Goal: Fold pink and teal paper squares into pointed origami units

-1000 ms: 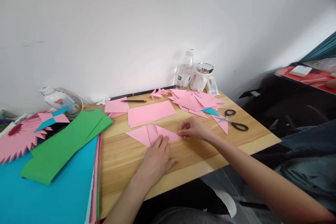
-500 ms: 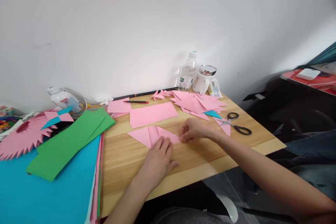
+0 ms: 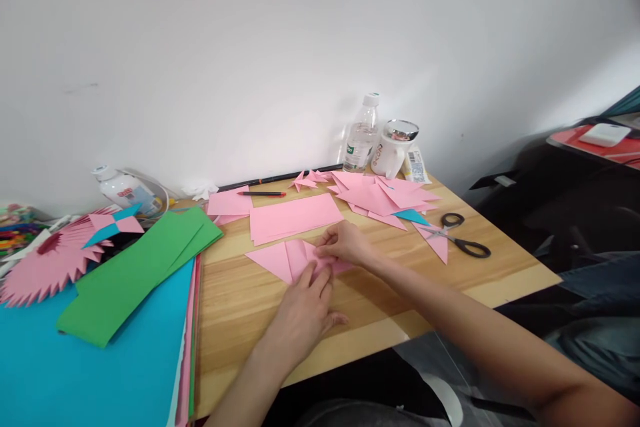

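A pink paper folded into a wide triangle lies on the wooden table. My left hand rests flat on its near edge, fingers stretched out and pressing the paper down. My right hand pinches the paper's right corner and has it folded over toward the middle. A flat pink sheet lies just behind the folded one.
Black-handled scissors and a heap of pink folded triangles lie at the right. A water bottle and white mug stand by the wall. Green and blue paper sheets and a pink spiky paper piece cover the left.
My right hand has moved left, carrying the triangle's right corner inward over the paper. My left hand has stayed pressed on the near edge.
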A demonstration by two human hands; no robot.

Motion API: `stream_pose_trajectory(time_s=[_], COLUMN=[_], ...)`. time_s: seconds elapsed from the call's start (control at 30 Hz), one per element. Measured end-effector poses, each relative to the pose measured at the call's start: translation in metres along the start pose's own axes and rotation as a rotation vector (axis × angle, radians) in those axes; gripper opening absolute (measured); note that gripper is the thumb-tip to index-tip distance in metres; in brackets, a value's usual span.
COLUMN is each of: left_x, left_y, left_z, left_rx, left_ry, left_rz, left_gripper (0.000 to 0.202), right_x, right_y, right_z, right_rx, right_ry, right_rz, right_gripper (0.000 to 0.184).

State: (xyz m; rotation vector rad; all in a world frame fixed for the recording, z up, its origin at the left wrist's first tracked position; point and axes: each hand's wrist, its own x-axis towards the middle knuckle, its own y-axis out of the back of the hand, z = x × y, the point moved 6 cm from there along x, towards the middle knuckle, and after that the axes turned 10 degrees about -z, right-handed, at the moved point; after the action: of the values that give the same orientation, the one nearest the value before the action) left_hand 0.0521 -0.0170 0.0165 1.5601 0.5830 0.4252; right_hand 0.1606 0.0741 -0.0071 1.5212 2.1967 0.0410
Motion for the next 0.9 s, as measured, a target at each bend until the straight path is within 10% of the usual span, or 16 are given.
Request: stream_pose_trajectory(time_s=[0.5,0.9], left_x=[0.001,0.001], left_y=[0.003,0.009], left_z=[0.001,0.003], left_rx=[-0.027,-0.057], left_ry=[0.008,0.010], left_rz=[-0.005,-0.004], left_gripper=[0.063,0.057], right_x=[0.041,0.011], right_y=[-0.008,0.010], right_z=[-0.009,-0.008], right_rx=[-0.079,-0.182], right_ry=[0.068,-0.015], right_rz=[0.120,0.055], right_gripper=[0.010,0.005])
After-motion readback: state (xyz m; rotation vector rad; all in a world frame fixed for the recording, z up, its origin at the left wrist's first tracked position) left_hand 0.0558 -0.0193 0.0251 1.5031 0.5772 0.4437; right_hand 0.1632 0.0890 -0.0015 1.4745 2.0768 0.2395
